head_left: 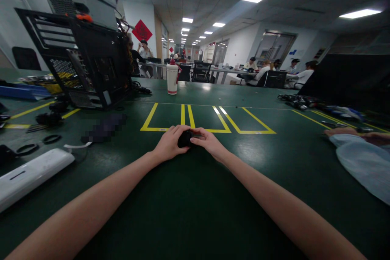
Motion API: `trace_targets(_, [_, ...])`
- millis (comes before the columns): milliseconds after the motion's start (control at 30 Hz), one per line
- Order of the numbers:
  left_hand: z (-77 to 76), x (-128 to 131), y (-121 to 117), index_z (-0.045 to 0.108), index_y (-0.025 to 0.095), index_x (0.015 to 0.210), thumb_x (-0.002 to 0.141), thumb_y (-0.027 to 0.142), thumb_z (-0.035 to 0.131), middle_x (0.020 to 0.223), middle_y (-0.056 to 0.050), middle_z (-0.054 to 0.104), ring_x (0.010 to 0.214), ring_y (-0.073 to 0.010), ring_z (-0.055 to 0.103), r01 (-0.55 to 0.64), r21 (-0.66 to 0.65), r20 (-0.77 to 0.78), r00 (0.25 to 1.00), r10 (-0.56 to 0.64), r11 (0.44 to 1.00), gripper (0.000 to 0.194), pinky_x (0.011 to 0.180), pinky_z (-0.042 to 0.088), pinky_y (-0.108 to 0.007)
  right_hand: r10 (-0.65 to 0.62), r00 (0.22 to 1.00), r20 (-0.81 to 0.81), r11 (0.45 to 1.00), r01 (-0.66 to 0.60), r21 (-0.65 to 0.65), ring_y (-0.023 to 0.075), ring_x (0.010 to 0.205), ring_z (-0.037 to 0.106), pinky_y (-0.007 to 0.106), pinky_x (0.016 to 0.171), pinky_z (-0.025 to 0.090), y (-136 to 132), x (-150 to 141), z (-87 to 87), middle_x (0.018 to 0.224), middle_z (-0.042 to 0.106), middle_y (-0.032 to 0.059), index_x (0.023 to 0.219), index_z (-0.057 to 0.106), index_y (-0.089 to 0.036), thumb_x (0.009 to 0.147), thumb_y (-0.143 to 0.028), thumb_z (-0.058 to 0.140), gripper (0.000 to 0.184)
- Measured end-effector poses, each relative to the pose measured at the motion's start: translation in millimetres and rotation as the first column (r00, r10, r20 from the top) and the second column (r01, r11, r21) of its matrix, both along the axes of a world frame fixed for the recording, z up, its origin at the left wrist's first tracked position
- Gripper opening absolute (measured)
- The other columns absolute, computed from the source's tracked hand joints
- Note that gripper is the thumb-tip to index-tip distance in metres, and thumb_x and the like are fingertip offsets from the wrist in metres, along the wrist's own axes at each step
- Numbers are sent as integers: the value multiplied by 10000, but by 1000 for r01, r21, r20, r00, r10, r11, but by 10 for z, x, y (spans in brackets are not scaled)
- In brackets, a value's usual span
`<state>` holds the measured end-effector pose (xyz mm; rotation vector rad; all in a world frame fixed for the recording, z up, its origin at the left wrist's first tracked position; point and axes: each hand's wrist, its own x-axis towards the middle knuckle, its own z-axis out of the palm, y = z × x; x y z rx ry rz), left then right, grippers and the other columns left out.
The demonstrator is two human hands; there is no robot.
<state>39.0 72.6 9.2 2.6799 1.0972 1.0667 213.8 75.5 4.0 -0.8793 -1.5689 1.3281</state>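
Note:
Both my hands meet on a small black object (184, 139) that rests on the green table (195, 195), just below the yellow marked boxes (207, 118). My left hand (169, 144) curls around its left side with fingers closed on it. My right hand (207, 141) pinches its right side with thumb and fingers. What the black object is I cannot make out; most of it is hidden by my fingers.
An open black computer case (88, 63) stands at the left with cables and black rings nearby. A white device (29, 174) lies near left. A white bottle (172, 78) stands behind the boxes. A co-worker's sleeve and hand (359, 150) rest at right. People sit at far tables.

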Motion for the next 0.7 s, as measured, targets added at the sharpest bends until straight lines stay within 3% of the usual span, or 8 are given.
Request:
trace_targets(133, [10, 1, -8, 366, 232, 1139, 638, 230, 624, 1076, -47, 502, 972, -230, 476, 1, -2, -2, 1000, -1, 1000, 563, 794, 405, -381, 52, 997, -59, 999, -51, 16, 138, 929, 529, 345, 882, 382, -2, 4, -13, 955, 549, -3, 888, 495, -224, 588, -185, 666, 347])
trace_targets(233, [17, -4, -11, 356, 234, 1151, 646, 240, 619, 1086, -48, 495, 976, -230, 473, 2, -10, -12, 1000, -2, 1000, 570, 788, 410, -382, -1, 999, -35, 999, 3, 39, 132, 919, 524, 339, 886, 377, -2, -10, -3, 934, 557, 3, 875, 506, -212, 651, -255, 619, 255])
trace_targets(367, [9, -7, -3, 352, 239, 1156, 644, 240, 622, 1092, -45, 492, 981, -231, 471, 1, -16, -8, 1000, -1, 1000, 578, 789, 412, -382, -59, 998, 28, 998, 60, -3, 146, 934, 516, 355, 898, 365, 14, -11, 5, 968, 562, 34, 935, 517, -192, 668, -292, 599, 297])
trace_targets(567, [9, -1, -9, 365, 239, 1142, 633, 228, 629, 1080, -46, 499, 972, -233, 476, -1, -17, 0, 1000, 1, 1000, 574, 792, 405, -386, 35, 999, -1, 999, -36, -13, 149, 933, 523, 356, 876, 382, 5, 33, 1, 952, 551, 5, 917, 500, -224, 568, -198, 682, 394])
trace_targets(700, [16, -1, -14, 359, 249, 1150, 637, 225, 627, 1082, -43, 499, 974, -233, 477, -2, -26, 5, 1000, 2, 1000, 579, 783, 409, -389, -4, 1000, 7, 1000, 4, 18, 138, 906, 523, 342, 863, 385, -9, 19, 14, 925, 560, 5, 877, 512, -220, 642, -285, 628, 270])
